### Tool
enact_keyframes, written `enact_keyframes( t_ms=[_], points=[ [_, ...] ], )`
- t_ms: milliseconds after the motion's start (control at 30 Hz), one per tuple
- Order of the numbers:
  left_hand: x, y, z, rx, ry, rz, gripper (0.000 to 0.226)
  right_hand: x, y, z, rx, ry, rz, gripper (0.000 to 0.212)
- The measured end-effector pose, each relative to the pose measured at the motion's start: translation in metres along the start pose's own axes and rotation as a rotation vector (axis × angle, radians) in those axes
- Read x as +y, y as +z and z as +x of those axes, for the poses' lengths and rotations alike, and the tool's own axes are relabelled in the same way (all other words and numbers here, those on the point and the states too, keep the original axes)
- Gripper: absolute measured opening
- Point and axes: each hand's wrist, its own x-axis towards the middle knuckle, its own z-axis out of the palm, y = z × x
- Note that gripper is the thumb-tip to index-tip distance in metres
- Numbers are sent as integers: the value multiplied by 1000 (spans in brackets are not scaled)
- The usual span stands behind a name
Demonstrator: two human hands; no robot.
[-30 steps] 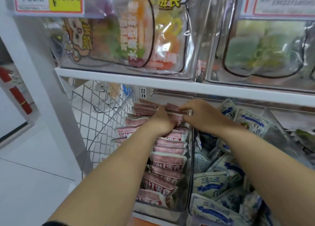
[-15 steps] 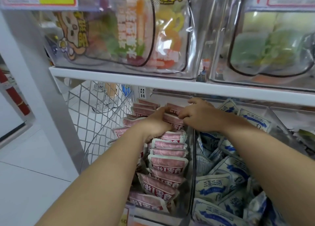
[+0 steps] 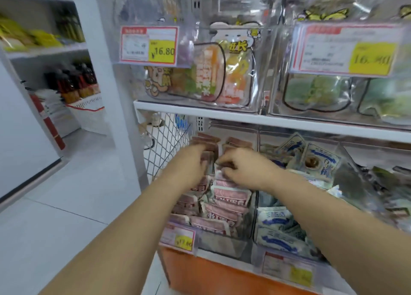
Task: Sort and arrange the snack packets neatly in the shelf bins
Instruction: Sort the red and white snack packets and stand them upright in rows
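Two hands are working in one bin. The right hand (image 3: 246, 170) is curling its fingers (image 3: 224, 161) round the top edges of a few pink packets (image 3: 231, 197) and pinching them, probably to pull them upright and square with the row. The left hand (image 3: 193, 163) is lying against the packets just beside it, likely bracing that row. Blur is hiding its fingers, so I cannot tell whether it is gripping anything. The pink packets are standing in overlapping rows, front to back, inside the clear bin (image 3: 222, 241) under the white shelf board (image 3: 289, 123), next to the wire mesh (image 3: 164, 139). They are looking flat, glossy and slightly tilted. Blue-and-white packets (image 3: 275, 223) are lying jumbled just to the right.
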Motion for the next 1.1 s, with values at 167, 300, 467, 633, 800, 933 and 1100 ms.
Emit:
enact_keyframes(
  t_ms=[167, 300, 467, 633, 800, 933, 1100],
  points=[
    [-16, 27, -48, -20, 3, 180, 47, -23, 17, 9, -65, 6, -35, 34],
    [-22, 33, -57, 54, -3, 172, 47, -24, 28, 24, -102, 62, -38, 34],
    [-30, 29, -61, 28, 20, 148, 44, -21, 28, 44, -209, 38, -102, 15],
    [-43, 32, -78, 9, 80, 163, 50, -39, 18, 58, -186, -26, -199, 37],
    [-44, 35, -87, 29, 105, 196, 65, -56, 25, 50, -23, -125, -247, 16],
    [-43, 37, -91, 26, 107, 190, 76, -51, 34, 50, -80, -85, -161, 17],
    [-40, 36, -90, 17, 83, 170, 62, -50, 33, 49, -158, -103, -108, 18]
  ],
)
